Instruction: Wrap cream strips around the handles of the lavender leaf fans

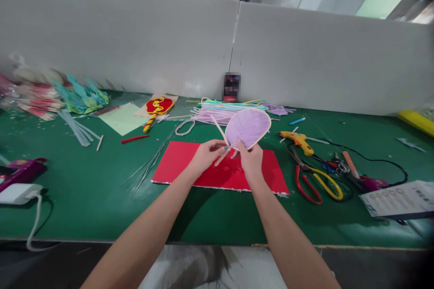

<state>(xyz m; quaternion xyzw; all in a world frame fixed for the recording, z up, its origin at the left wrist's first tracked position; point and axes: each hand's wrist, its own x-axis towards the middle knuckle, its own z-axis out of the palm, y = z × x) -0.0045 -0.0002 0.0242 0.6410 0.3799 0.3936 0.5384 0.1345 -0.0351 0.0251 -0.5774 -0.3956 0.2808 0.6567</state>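
A purple fan-shaped piece (247, 127) with a pale rim is held up over a red board (183, 162). My right hand (251, 159) grips its lower edge, thumb on the purple face. At the piece's lower left, my left hand (207, 156) pinches a pale strip (219, 130) that slants up and away from the rim. A short pale end also pokes down below the left fingertips. Whether that end belongs to the same strip, I cannot tell. Behind the piece lies a bundle of pastel fuzzy stems (210, 113).
Right of the board are a yellow glue gun (298, 141), red-and-yellow-handled pliers (315, 180) and a box (400, 201). Leftward lie thin wires (152, 162), a red-and-yellow fan (159, 107), green paper (122, 118) and a white charger (20, 193). A phone (232, 86) leans on the partition (135, 36).
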